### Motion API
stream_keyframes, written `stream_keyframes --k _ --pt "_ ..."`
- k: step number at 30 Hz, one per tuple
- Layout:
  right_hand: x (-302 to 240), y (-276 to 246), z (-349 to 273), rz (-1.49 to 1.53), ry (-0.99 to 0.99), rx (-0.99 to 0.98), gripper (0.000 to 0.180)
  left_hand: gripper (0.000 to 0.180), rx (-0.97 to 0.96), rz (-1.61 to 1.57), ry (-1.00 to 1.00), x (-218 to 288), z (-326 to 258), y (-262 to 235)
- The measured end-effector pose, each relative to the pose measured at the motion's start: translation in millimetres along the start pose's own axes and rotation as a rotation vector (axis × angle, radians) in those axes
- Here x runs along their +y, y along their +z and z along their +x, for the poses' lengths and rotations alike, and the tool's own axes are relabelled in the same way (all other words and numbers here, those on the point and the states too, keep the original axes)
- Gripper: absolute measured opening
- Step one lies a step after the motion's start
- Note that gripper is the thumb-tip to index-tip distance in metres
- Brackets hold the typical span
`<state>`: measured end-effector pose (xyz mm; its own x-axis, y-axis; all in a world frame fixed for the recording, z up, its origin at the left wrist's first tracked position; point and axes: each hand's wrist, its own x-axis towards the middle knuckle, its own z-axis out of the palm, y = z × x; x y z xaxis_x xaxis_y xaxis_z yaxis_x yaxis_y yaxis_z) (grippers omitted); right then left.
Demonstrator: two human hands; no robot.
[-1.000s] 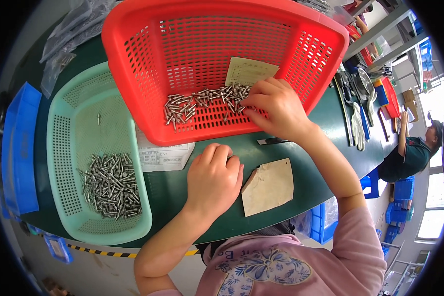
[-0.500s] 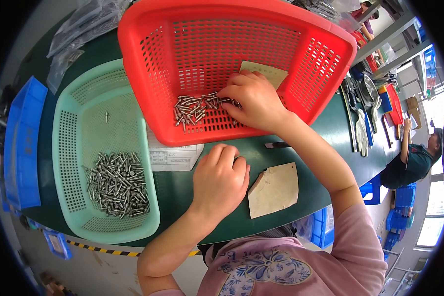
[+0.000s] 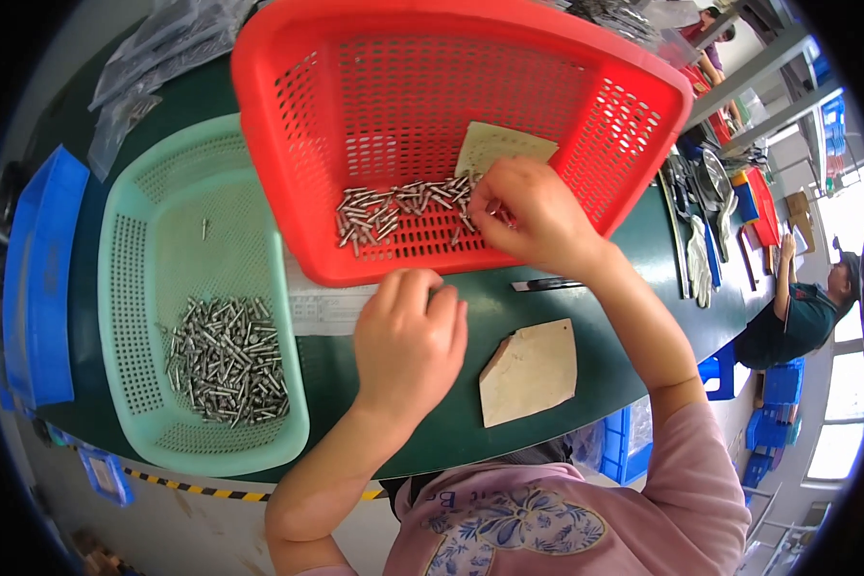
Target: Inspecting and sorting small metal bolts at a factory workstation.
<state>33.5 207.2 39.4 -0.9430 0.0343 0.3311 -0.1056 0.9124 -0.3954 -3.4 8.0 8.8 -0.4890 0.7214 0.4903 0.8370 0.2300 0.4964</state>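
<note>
A red perforated basket [image 3: 432,264] stands tilted at the back of the green table, with a loose layer of small bolt-like metal pins [image 3: 370,213] along its bottom. Inside it is my right hand [image 3: 533,216], fingers curled down beside the pins; what they grip is hidden. My left hand [image 3: 408,341] is closed just in front of the basket's near rim, thumb against the bent fingers, and its contents do not show. To the left, a pale green basket [image 3: 125,288] holds a heap of similar metal pins [image 3: 226,365], with one lying apart.
Yellowish paper [image 3: 494,144] leans inside the red basket. A printed sheet [image 3: 322,312] lies partly under it. Near my right forearm are a dark knife-like tool [image 3: 545,284] and a beige card [image 3: 530,372]. A blue bin [image 3: 38,288] stands far left; gloves and tools lie right.
My right hand has shifted right and slightly down inside the red basket, uncovering more pins. My left hand has moved a little left.
</note>
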Motion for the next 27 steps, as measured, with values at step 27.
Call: stream_keyframes --k 27 --pt "-38 16 -82 0.665 0.225 0.502 0.011 0.012 -0.142 -1.263 -0.739 22 21 14"
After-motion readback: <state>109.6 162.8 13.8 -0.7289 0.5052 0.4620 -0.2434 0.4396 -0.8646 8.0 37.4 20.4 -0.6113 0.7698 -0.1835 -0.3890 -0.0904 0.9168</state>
